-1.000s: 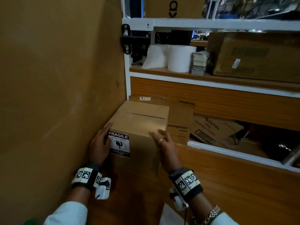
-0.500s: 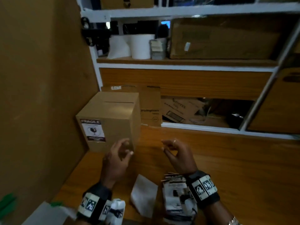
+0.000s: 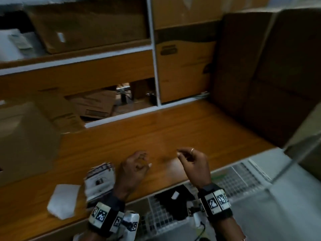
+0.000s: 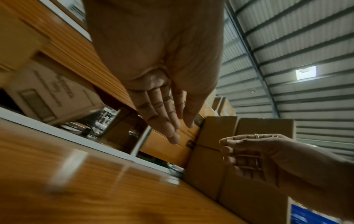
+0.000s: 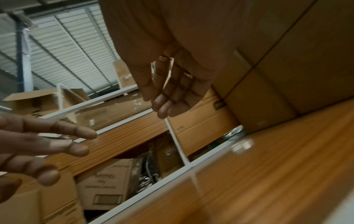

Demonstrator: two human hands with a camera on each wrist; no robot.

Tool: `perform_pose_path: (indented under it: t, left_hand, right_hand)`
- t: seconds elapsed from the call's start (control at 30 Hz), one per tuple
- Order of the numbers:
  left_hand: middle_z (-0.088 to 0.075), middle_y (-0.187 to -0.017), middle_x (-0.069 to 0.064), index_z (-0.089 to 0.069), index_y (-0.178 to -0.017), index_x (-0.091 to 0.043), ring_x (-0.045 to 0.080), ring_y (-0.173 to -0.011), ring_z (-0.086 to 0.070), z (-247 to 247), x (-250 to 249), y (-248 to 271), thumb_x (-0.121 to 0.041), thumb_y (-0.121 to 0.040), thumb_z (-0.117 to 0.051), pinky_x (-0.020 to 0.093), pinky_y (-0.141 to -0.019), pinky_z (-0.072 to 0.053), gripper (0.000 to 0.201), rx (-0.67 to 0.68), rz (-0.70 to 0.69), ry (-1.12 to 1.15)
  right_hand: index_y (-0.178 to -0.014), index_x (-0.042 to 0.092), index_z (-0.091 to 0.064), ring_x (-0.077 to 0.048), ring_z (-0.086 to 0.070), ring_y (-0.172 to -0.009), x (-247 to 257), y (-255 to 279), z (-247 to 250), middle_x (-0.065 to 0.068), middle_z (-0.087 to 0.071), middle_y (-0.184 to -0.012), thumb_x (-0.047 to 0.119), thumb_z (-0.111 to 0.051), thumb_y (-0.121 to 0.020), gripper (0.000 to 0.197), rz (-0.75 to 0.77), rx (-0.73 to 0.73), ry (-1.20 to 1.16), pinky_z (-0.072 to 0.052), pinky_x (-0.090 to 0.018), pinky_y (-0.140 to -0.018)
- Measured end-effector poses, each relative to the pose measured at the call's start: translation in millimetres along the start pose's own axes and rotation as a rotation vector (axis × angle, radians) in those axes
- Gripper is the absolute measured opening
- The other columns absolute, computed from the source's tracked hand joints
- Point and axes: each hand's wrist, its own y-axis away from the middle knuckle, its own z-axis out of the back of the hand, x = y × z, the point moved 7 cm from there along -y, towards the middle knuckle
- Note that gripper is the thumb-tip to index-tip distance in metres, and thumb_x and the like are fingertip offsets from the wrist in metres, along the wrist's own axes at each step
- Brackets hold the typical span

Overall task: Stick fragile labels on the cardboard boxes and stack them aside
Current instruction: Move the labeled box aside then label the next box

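Observation:
Both my hands hover empty over the wooden table (image 3: 173, 133). My left hand (image 3: 145, 161) is relaxed with loosely bent fingers; the left wrist view shows its fingers (image 4: 170, 121) nearly straight. My right hand (image 3: 180, 156), wearing a ring, is also loosely curled and holds nothing (image 5: 164, 104). The labelled cardboard box (image 3: 22, 136) stands blurred at the far left, apart from both hands. A stack of fragile labels (image 3: 99, 180) lies just left of my left wrist, with a white backing sheet (image 3: 64, 200) beside it. Plain cardboard boxes (image 3: 260, 75) are stacked at the right.
A white shelf unit (image 3: 152, 49) with cartons stands behind the table. Flattened cartons (image 3: 97, 106) fill its lower opening. A white wire-mesh rack (image 3: 239, 178) with a black item (image 3: 175, 202) sits below the table's near edge on the right.
Both hands let go of the labelled box at the left and drew back over the table. My view swung right, so the box now sits at the left edge.

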Motion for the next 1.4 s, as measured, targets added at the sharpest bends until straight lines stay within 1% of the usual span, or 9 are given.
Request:
perform_pose_path:
  t: [0.3, 0.4, 0.6, 0.73, 0.9, 1.07, 1.13, 1.27, 1.4]
  left_hand:
    - [-0.066, -0.114, -0.013, -0.067, -0.118, -0.031, 0.003, -0.09, -0.07, -120, -95, -51, -0.012, -0.088, -0.077, 0.047, -0.067, -0.061, 0.037, 0.124, -0.134, 0.083]
    - [-0.067, -0.114, -0.014, -0.068, -0.116, -0.031, 0.001, -0.091, -0.069, -153, -125, -82, -0.009, -0.088, -0.076, 0.042, -0.066, -0.062, 0.037, 0.155, -0.197, 0.117]
    - [-0.063, -0.117, -0.019, -0.065, -0.12, -0.034, -0.003, -0.097, -0.066, -231, -202, -152, -0.012, -0.088, -0.077, 0.028, -0.067, -0.063, 0.04, 0.152, -0.363, 0.183]
    - [-0.059, -0.121, -0.019, -0.063, -0.123, -0.033, -0.002, -0.105, -0.063, -289, -277, -189, -0.018, -0.088, -0.078, 0.02, -0.069, -0.06, 0.041, 0.149, -0.551, 0.241]
    - [-0.049, -0.135, -0.011, -0.056, -0.135, -0.027, 0.003, -0.121, -0.054, -347, -344, -206, -0.034, -0.085, -0.079, 0.024, -0.074, -0.061, 0.056, 0.137, -0.702, 0.3]
    - [-0.038, -0.153, -0.004, -0.048, -0.145, -0.025, 0.012, -0.14, -0.038, -385, -408, -201, -0.057, -0.08, -0.077, 0.032, -0.108, -0.047, 0.078, -0.058, -0.732, 0.221]
    - [-0.033, -0.159, 0.001, -0.042, -0.149, -0.022, 0.017, -0.144, -0.033, -396, -435, -199, -0.059, -0.076, -0.08, 0.034, -0.11, -0.041, 0.091, -0.121, -0.728, 0.23]
    - [-0.026, -0.163, 0.008, -0.033, -0.154, -0.019, 0.024, -0.148, -0.031, -410, -455, -208, -0.044, -0.079, -0.082, 0.037, -0.109, -0.041, 0.093, -0.236, -0.687, 0.156]
    - [-0.025, -0.164, 0.01, -0.035, -0.154, -0.012, 0.025, -0.15, -0.03, -403, -442, -199, -0.024, -0.089, -0.076, 0.029, -0.114, -0.035, 0.078, -0.34, -0.743, 0.153]
  right_hand:
    - [-0.12, 0.031, -0.066, 0.005, -0.065, -0.095, -34, -22, 166, 0.013, -0.07, -0.11, 0.013, -0.071, -0.094, 0.032, -0.06, -0.218, 0.065, -0.056, -0.015, -0.076]
    - [-0.123, 0.032, -0.067, 0.004, -0.065, -0.098, -31, -44, 219, 0.01, -0.069, -0.115, 0.017, -0.073, -0.093, 0.034, -0.046, -0.321, 0.049, -0.057, -0.016, -0.076]
    - [-0.128, 0.034, -0.066, -0.006, -0.067, -0.113, -5, -85, 323, 0.012, -0.072, -0.118, 0.02, -0.074, -0.091, 0.04, 0.035, -0.554, -0.075, -0.06, -0.034, -0.089]
    - [-0.13, 0.03, -0.065, -0.007, -0.068, -0.109, 5, -108, 386, 0.011, -0.071, -0.118, 0.019, -0.07, -0.094, 0.038, 0.097, -0.671, 0.057, -0.062, -0.034, -0.086]
    - [-0.129, 0.031, -0.063, -0.007, -0.068, -0.104, -5, -121, 445, 0.007, -0.068, -0.121, 0.012, -0.068, -0.095, 0.04, 0.14, -0.785, 0.16, -0.063, -0.03, -0.08]
    - [-0.131, 0.028, -0.062, -0.006, -0.066, -0.106, -33, -135, 493, 0.008, -0.066, -0.123, 0.01, -0.07, -0.093, 0.042, 0.107, -0.804, 0.163, -0.063, -0.044, -0.083]
    - [-0.13, 0.027, -0.061, -0.009, -0.065, -0.108, -38, -140, 508, 0.005, -0.065, -0.125, 0.011, -0.072, -0.092, 0.043, 0.134, -0.804, 0.157, -0.062, -0.045, -0.084]
    - [-0.138, 0.033, -0.053, -0.01, -0.057, -0.121, -52, -156, 529, 0.009, -0.052, -0.138, 0.016, -0.081, -0.085, 0.063, 0.189, -0.682, 0.221, -0.058, -0.037, -0.09]
    - [-0.155, 0.026, -0.037, -0.02, -0.037, -0.143, -52, -167, 548, 0.007, -0.03, -0.158, 0.032, -0.09, -0.074, 0.097, 0.285, -0.576, 0.375, -0.042, -0.054, -0.112]
